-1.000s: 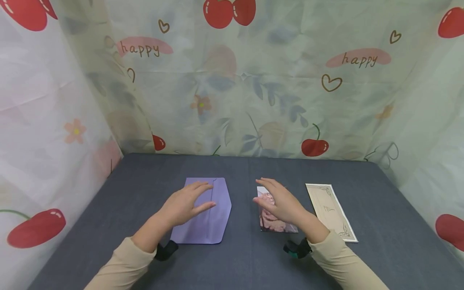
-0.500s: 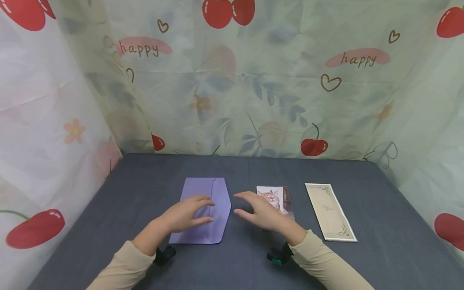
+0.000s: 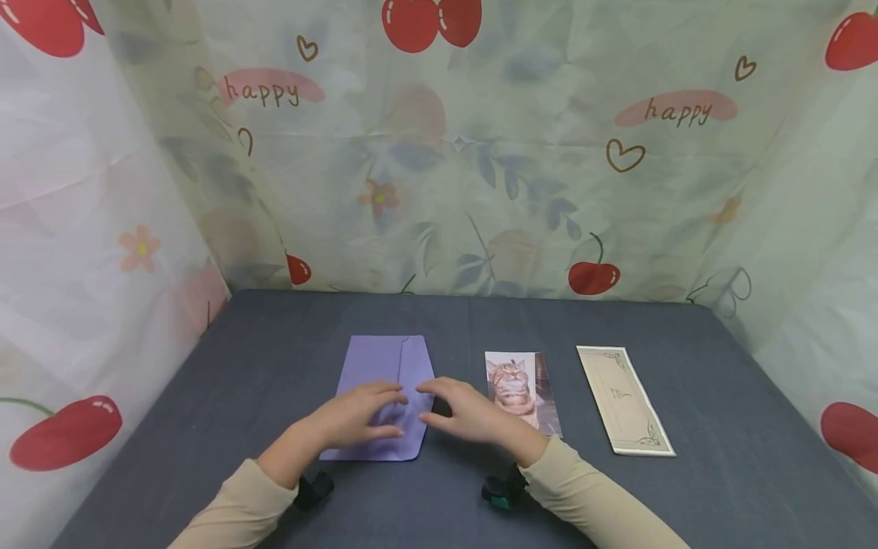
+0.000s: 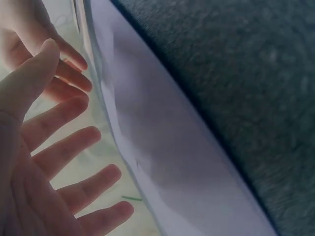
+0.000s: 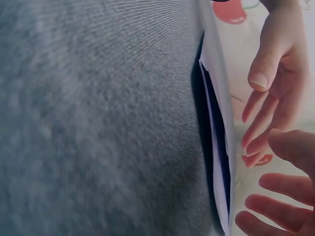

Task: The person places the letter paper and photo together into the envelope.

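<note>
A purple envelope [image 3: 375, 360] lies on the dark table, left of the middle. Over its near half hovers my left hand [image 3: 358, 415], fingers spread and slightly bent, holding nothing. My right hand [image 3: 466, 412] is at the envelope's right edge, its fingertips over that edge and its palm facing the left hand. A gap separates the two hands. In the right wrist view the envelope's mouth [image 5: 216, 113] stands slightly apart. The left wrist view shows the envelope's pale surface [image 4: 147, 123] below the left fingers, apart from them. A cat photo card [image 3: 511, 381] lies just beyond the right wrist.
Right of the photo card lies a long cream card [image 3: 624, 400] with ornamental corners. The dark cloth-covered table [image 3: 295, 328] ends at a printed curtain [image 3: 453, 191] behind, with more curtain on both sides. Black wrist cameras [image 3: 504, 488] hang under the wrists.
My right hand has moved left, from over the cat photo card to the envelope's right edge, uncovering the photo. The left hand has lowered slightly toward the near side. The papers stay put.
</note>
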A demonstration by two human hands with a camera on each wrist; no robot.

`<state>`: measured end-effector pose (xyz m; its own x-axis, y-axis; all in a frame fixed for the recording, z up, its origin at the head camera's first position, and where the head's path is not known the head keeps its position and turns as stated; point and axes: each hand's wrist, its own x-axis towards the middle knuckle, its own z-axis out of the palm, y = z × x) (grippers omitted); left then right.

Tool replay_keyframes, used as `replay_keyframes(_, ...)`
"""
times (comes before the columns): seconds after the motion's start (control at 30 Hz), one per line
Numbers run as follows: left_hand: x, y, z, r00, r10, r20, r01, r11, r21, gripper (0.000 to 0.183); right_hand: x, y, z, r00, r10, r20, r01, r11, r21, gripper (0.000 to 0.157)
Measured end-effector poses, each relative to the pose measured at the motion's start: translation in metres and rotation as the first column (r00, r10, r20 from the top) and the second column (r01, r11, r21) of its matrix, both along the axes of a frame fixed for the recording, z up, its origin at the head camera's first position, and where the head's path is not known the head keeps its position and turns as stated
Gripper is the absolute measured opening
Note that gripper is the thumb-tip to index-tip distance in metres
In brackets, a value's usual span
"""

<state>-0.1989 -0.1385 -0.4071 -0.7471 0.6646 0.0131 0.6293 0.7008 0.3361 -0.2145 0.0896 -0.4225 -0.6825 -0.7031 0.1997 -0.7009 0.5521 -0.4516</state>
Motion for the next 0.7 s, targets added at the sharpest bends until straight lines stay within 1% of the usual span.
replay_keyframes(0.07, 0.000, 0.000, -0.001, 1.000, -0.011, -0.003, 0.011, 1.000, -0.005, 0.046, 0.000, -0.002, -0.001, 1.000, -0.006, 0.008, 0.006, 1.000, 0.010, 0.043)
replay_keyframes(0.4, 0.000, 0.000, -0.005, 1.000, -0.011, 0.021, 0.012, 0.999, -0.038, 0.048, -0.001, -0.009, -0.005, 1.000, 0.001, 0.025, -0.003, 0.998, 0.068, 0.046)
replay_keyframes(0.7, 0.000, -0.001, -0.009, 1.000, -0.015, 0.014, 0.015, 0.999, -0.050, 0.048, -0.001, -0.012, -0.007, 0.999, 0.001, 0.050, -0.006, 0.995, 0.104, 0.048)
